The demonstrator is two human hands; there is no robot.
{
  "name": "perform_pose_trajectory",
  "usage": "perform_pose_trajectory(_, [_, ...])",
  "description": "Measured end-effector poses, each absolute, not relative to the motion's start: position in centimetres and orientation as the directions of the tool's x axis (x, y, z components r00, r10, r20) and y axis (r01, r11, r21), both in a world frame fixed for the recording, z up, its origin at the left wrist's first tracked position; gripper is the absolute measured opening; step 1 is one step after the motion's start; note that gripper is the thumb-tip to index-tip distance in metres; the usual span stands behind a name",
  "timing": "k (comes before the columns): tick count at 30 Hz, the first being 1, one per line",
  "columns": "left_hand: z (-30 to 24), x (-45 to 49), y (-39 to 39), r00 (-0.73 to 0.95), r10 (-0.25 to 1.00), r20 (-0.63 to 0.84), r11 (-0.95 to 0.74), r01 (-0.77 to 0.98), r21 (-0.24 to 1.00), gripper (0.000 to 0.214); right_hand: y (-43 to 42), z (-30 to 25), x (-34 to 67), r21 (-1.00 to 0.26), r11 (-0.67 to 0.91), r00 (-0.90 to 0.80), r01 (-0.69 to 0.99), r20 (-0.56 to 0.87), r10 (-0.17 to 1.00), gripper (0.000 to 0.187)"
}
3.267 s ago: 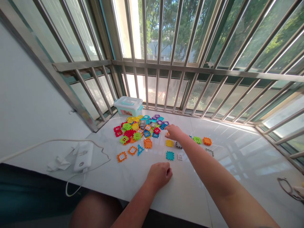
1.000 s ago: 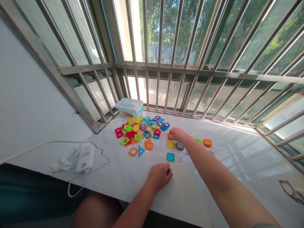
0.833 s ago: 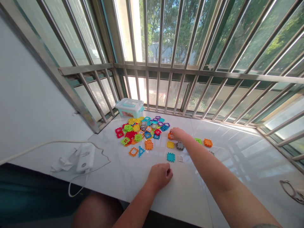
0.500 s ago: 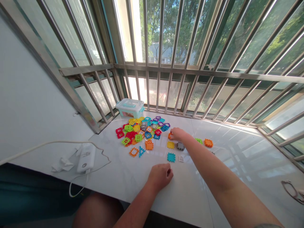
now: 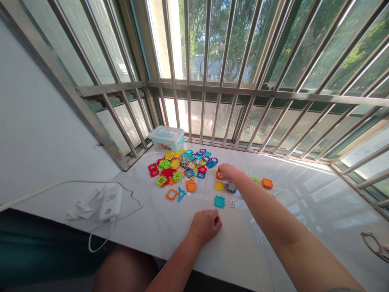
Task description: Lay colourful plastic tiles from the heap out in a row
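- The right hand (image 5: 227,172) reaches over the worktop (image 5: 240,251), its fingertips at a small orange piece (image 5: 218,174); whether they pinch it or merely touch it, I cannot tell.
- This orange piece lies to the right of the pile of colourful pieces (image 5: 167,172), apart from it.
- The left hand (image 5: 206,224) is curled into a loose fist and rests on the worktop, nearest to a teal square (image 5: 219,202).
- Beside the teal square lies a small white tile (image 5: 232,204); behind them are a yellow square (image 5: 219,185) and a grey piece (image 5: 231,187), partly covered by the right forearm.
- In front of the pile lie an orange frame (image 5: 172,195), a blue triangle (image 5: 181,194) and an orange square (image 5: 191,186).
- Beyond the forearm sit a green piece (image 5: 255,180) and a thick orange block (image 5: 267,183).
- A lidded storage box (image 5: 166,138) stands behind the pile, near the barred window.
- At the left, a white device (image 5: 111,200) lies beside crumpled tissue (image 5: 80,210).
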State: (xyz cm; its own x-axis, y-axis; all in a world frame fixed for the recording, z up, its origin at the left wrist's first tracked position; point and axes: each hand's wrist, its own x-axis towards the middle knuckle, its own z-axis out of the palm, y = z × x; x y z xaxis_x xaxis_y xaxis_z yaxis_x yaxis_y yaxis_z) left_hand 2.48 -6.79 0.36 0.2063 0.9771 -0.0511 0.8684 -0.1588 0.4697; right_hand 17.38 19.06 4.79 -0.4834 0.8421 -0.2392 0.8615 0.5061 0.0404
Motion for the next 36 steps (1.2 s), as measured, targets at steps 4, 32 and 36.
perform_pose_trajectory(4, [0.13, 2.46, -6.78, 0.206, 0.978, -0.040, -0.163, 0.865, 0.474, 0.022, 19.09, 4.76, 17.39, 0.040, 0.507, -0.484, 0.861, -0.237, 0.842, 0.047])
perform_pose_trajectory(32, [0.29, 2.52, -6.84, 0.193, 0.979, -0.070, -0.139, 0.874, 0.466, 0.022, 18.84, 5.08, 17.17, 0.023, 0.499, -0.480, 0.866, -0.238, 0.845, 0.046])
perform_pose_trajectory(36, [0.49, 2.48, -6.85, 0.196, 0.978, -0.072, -0.141, 0.873, 0.467, 0.022, 18.90, 5.08, 17.25, 0.023, 0.499, -0.480, 0.866, -0.235, 0.845, 0.044])
